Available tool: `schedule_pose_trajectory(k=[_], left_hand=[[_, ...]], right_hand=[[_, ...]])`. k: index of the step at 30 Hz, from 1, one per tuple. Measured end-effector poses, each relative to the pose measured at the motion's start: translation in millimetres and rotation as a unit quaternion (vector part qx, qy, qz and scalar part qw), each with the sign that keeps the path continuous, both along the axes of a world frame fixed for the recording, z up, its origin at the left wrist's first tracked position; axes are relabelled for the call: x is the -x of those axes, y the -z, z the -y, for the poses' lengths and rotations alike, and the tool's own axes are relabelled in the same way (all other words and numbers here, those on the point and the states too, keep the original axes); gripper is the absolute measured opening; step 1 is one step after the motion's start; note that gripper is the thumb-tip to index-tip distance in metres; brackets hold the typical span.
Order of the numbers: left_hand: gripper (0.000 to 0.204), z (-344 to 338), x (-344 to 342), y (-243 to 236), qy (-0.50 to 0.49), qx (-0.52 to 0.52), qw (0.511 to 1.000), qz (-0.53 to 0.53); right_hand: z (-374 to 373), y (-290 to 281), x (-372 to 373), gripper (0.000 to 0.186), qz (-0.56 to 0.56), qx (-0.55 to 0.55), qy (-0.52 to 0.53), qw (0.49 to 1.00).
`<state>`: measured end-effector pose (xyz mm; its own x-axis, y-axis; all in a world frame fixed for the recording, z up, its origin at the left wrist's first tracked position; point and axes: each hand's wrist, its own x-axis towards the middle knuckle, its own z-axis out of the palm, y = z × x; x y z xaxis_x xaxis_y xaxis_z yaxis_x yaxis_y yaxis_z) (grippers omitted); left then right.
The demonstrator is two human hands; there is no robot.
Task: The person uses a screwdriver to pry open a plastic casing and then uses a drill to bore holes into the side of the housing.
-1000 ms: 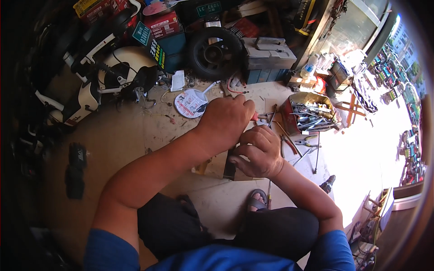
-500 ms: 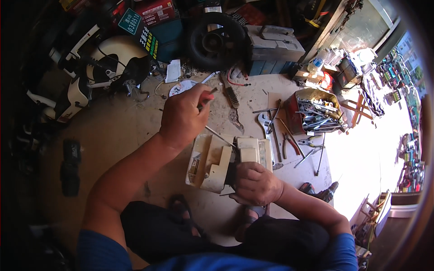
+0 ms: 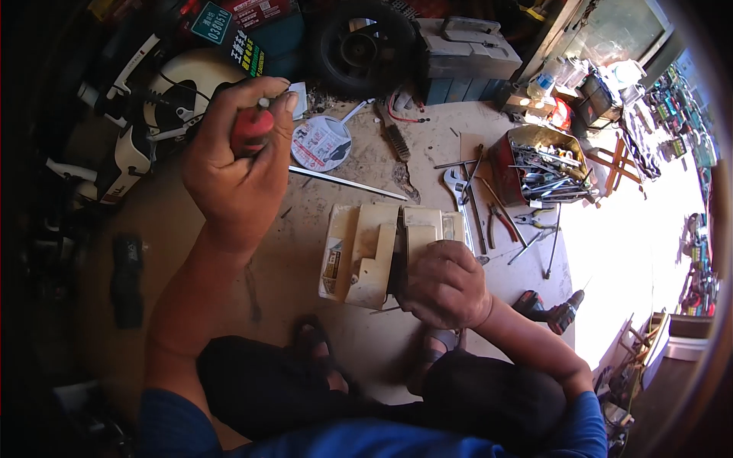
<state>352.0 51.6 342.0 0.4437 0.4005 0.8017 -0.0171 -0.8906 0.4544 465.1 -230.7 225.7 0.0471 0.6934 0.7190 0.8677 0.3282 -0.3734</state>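
My left hand (image 3: 237, 183) is raised at left, its fingers wrapped round the red handle of a long screwdriver (image 3: 347, 181). The bright shaft comes out from behind that hand and slants right, its tip above the beige plastic housing (image 3: 366, 263) and apart from it. This boxy housing lies on the floor before my feet, with a dark gap between its two halves. My right hand (image 3: 449, 286) curls over its near right part and grips it, fingers bent; my thumb's contact is hidden.
An adjustable wrench (image 3: 456, 187), pliers (image 3: 502, 221) and rods lie right of the housing. Beyond them stands a red bin of tools (image 3: 546, 172). A cordless drill (image 3: 561, 311) lies at right, a wire brush (image 3: 396, 141) farther back. A tyre (image 3: 336, 65) and grey toolbox (image 3: 466, 65) stand behind.
My left hand has drawn up and left with the screwdriver, whose tip has come away from the housing. My right hand stays on the housing. The view has shifted slightly.
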Motion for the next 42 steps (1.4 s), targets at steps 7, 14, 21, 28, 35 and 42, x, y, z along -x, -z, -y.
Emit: schedule_pose_trajectory(k=[7, 14, 21, 28, 35, 42], left_hand=[[0.016, 41.3, 32.8, -8.8, 0.049, 0.111, 0.992, -0.039], [0.053, 112.9, 24.8, -26.6, 0.317, -0.04, 0.943, -0.099], [0.094, 88.4, 65.3, 43.8, 0.257, -0.113, 0.924, -0.259], [0.079, 93.3, 95.2, 95.3, 0.265, -0.273, 0.862, -0.334], [0.015, 77.9, 65.7, 102.6, 0.427, -0.373, 0.799, -0.2], [0.01, 77.3, 54.1, 121.9, 0.454, -0.329, 0.816, -0.143]], right_hand=[[9.5, -75.9, -1.9, 0.088, -0.036, 0.047, 0.149, 0.987], [5.4, -102.7, 48.3, 0.039, -0.183, 0.16, -0.007, 0.97], [56.6, -50.1, 16.0, 0.016, -0.201, 0.181, 0.22, 0.937], [54.8, -41.3, 36.1, 0.038, 0.174, 0.189, -0.042, 0.966], [35.1, -19.2, 42.6, 0.027, 0.249, 0.131, -0.055, 0.958], [12.4, -14.4, 33.8, 0.018, 0.208, 0.067, -0.076, 0.973]])
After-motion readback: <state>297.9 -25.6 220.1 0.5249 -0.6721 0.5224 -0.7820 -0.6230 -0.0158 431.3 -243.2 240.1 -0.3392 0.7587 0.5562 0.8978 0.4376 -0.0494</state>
